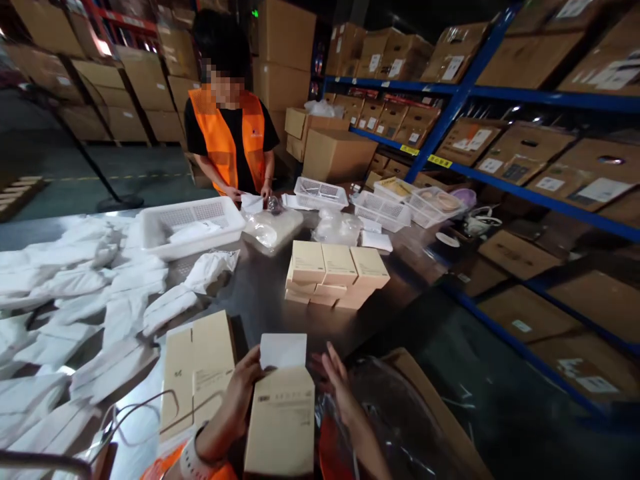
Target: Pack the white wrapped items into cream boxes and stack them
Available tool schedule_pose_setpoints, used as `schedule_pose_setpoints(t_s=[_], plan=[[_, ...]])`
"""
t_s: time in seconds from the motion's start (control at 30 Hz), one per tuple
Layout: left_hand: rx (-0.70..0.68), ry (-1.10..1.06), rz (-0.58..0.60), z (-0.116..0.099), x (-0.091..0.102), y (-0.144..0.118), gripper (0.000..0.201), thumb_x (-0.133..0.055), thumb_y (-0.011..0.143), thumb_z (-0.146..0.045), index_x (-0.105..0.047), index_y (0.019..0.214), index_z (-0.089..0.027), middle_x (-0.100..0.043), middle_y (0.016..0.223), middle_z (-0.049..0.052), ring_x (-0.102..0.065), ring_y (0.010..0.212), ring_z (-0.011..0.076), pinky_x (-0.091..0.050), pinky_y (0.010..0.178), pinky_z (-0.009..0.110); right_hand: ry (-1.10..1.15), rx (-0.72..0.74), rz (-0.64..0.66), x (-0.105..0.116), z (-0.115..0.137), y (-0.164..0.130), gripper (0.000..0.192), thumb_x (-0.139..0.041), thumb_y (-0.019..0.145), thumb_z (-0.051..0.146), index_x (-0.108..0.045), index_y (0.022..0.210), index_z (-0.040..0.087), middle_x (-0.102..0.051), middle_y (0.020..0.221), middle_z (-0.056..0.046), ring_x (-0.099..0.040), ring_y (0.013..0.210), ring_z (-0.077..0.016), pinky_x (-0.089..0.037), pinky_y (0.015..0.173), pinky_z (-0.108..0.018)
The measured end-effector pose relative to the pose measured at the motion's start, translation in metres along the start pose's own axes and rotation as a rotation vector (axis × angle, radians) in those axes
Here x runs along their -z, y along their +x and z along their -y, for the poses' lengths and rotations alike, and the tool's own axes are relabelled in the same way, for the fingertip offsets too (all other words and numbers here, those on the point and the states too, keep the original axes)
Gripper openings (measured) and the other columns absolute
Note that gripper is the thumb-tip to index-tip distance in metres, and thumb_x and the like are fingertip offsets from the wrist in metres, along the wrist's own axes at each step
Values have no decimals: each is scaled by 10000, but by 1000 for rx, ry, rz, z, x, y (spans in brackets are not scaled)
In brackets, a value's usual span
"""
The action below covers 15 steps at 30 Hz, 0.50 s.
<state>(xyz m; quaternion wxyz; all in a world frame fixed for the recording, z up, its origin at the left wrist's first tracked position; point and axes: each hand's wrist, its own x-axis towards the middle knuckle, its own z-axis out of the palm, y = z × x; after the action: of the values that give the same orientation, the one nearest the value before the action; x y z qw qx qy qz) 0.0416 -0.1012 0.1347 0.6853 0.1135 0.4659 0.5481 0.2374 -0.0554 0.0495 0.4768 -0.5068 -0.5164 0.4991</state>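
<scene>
A small cream cardboard box (pixel 280 420) with fine printing is upright before me, its white inner flap (pixel 283 350) raised at the top. My left hand (pixel 244 377) grips the box at its upper left edge, thumb and fingers by the flap. Just right of the box, my right hand (pixel 336 379) has its fingers stretched apart and holds nothing. Left of my left hand stand two similar closed boxes (pixel 213 360), side by side. Farther off, a stacked block of small cream boxes (pixel 340 267) sits on the metal table (pixel 260 300).
Several white wrapped packets (pixel 120 293) cover the table's left side. White plastic baskets (pixel 193 223) and clear plastic bags (pixel 273 230) lie along the far side. A person in an orange vest (pixel 230 133) stands opposite. Blue shelving (pixel 450 127) with cartons rises at the right.
</scene>
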Motion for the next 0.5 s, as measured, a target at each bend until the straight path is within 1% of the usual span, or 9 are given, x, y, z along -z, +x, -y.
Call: schedule_pose_setpoints(t_s=[0.07, 0.13, 0.2, 0.27, 0.3, 0.33, 0.4, 0.43, 0.5], plan=[[-13, 11, 22, 5, 1, 0, 334, -646, 550, -167, -690, 882, -179, -678, 592, -22, -580, 478, 140, -398, 460, 211, 129, -81, 194, -30, 18, -2, 514, -529, 858, 610, -649, 1185, 231, -750, 827, -75, -733, 740, -251, -584, 582, -363], [-64, 21, 6, 9, 6, 0, 321, -641, 567, -160, -701, 881, -185, -681, 611, -24, -576, 490, 138, -405, 466, 213, 279, -130, 340, -49, 36, -7, 581, -578, 813, 579, -606, 1262, 210, -752, 968, -111, -731, 808, -267, -595, 655, -382], [-152, 14, -54, 12, 16, -3, 361, -677, 585, -175, -724, 942, -201, -717, 704, -18, -604, 560, 147, -451, 522, 227, 381, -159, 359, -56, 47, -16, 637, -616, 793, 543, -555, 1329, 205, -737, 1074, -129, -730, 859, -284, -600, 718, -410], [-277, 54, -125, 16, 28, -7, 317, -744, 631, -253, -747, 947, -226, -745, 811, -1, -641, 675, 173, -494, 609, 249, 411, -140, 317, -55, 49, -25, 661, -601, 815, 602, -542, 1352, 220, -730, 1101, -128, -724, 938, -304, -597, 783, -442], [-361, 112, -132, 18, 35, -10, 250, -761, 672, -330, -759, 901, -231, -749, 846, 14, -653, 742, 194, -508, 659, 265, 396, -76, 293, -53, 47, -29, 677, -595, 800, 675, -581, 1314, 235, -732, 1087, -122, -711, 993, -319, -590, 829, -461], [-463, 192, -111, 20, 42, -12, 247, -747, 718, -438, -768, 853, -233, -748, 862, 33, -655, 797, 219, -516, 701, 287, 358, 23, 282, -52, 44, -31, 692, -589, 764, 750, -635, 1242, 253, -734, 1062, -113, -696, 1033, -332, -573, 887, -483], [-701, 368, -8, 22, 54, -17, 449, -649, 763, -658, -790, 866, -245, -735, 860, 62, -643, 851, 258, -520, 752, 330, 242, 264, 308, -51, 41, -33, 663, -599, 702, 814, -706, 1089, 286, -733, 1015, -91, -676, 1064, -345, -506, 1014, -521], [-809, 447, 44, 23, 59, -19, 515, -616, 761, -713, -795, 927, -259, -726, 860, 66, -634, 858, 265, -518, 765, 343, 186, 373, 330, -52, 41, -32, 606, -605, 716, 792, -711, 1060, 304, -734, 1001, -79, -675, 1061, -342, -475, 1055, -527], [-944, 564, 84, 22, 65, -20, 521, -628, 767, -702, -775, 1065, -301, -713, 889, 62, -624, 873, 262, -513, 776, 347, 120, 518, 379, -56, 45, -29, 472, -583, 810, 685, -681, 1119, 342, -743, 1010, -59, -681, 1046, -325, -468, 1067, -527]])
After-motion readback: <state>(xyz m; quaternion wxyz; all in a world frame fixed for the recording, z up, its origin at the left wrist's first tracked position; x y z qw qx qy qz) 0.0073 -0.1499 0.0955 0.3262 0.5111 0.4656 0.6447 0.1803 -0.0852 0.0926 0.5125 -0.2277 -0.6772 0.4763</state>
